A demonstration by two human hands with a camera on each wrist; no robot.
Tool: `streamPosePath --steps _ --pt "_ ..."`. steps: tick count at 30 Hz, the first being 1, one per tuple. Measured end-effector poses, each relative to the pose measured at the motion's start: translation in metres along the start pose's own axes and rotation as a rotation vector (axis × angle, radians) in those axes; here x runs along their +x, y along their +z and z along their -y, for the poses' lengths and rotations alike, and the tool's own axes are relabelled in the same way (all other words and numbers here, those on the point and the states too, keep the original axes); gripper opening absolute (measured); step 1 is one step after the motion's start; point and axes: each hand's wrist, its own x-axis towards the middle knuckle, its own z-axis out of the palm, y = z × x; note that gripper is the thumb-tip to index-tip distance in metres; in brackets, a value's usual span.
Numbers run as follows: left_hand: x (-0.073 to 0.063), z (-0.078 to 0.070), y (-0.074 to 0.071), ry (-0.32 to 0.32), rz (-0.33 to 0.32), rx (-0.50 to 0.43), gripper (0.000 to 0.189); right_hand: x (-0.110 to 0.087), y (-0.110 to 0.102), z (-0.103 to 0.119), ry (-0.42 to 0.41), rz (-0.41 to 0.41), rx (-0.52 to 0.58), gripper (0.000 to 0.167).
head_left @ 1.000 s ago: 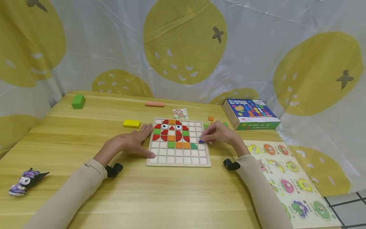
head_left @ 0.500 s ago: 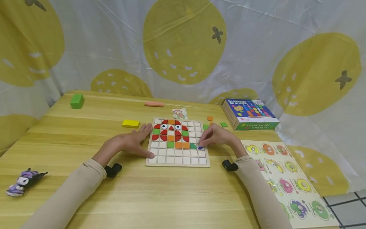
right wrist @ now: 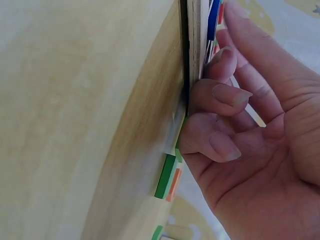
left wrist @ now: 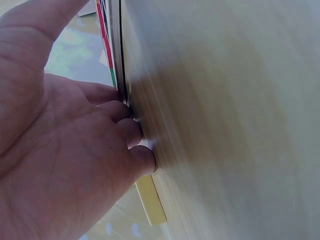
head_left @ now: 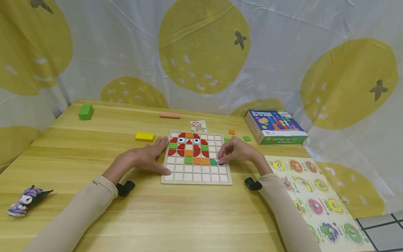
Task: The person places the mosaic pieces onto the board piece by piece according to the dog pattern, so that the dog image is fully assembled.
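A wooden grid board (head_left: 196, 178) lies on the table, with red, orange and green tiles and two eye tiles set in its cells. My left hand (head_left: 141, 157) is spread at its left side, thumb on the lower left corner and fingertips by the left edge. At the board's right edge my right hand (head_left: 239, 152) has thumb and fingertips on a small blue tile (head_left: 221, 162), mostly covered in the head view. That tile sits beside a green quarter-round tile (head_left: 213, 161). In the right wrist view the blue tile (right wrist: 214, 20) shows near the thumb tip; the other fingers are curled by the board's edge.
Behind the right hand lie loose green (head_left: 247, 138) and orange (head_left: 232, 131) tiles. A picture card (head_left: 198, 126), a yellow block (head_left: 145, 137), a green block (head_left: 86, 112), a pink stick (head_left: 170, 115), a figurine (head_left: 26, 201), a box (head_left: 277, 127) and a fruit puzzle board (head_left: 315, 190) stand around.
My right hand has brought the blue tile slightly toward me, down to the cell right of the green quarter-round tile. The left hand stays on the board's left side.
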Motion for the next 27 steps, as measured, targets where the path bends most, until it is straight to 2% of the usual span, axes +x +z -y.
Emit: streamPosePath --steps 3,10,13,20,27 --pt "0.001 0.001 0.0 0.015 -0.008 -0.002 0.133 -0.002 -0.004 -0.002 0.02 -0.053 -0.023 0.007" --pt "-0.001 -0.006 -0.001 -0.006 0.003 0.014 0.127 -0.01 -0.024 -0.019 0.108 -0.31 0.02 0.021" --pt "-0.002 -0.007 -0.001 -0.009 0.003 0.013 0.127 -0.008 -0.029 -0.025 0.112 -0.377 -0.003 0.024" --pt "-0.004 -0.007 -0.002 -0.016 0.007 0.01 0.127 0.003 -0.032 -0.029 0.105 -0.268 -0.111 0.032" --pt "-0.002 -0.006 -0.001 -0.04 0.011 0.005 0.128 0.012 -0.031 -0.038 0.125 -0.304 -0.169 0.024"
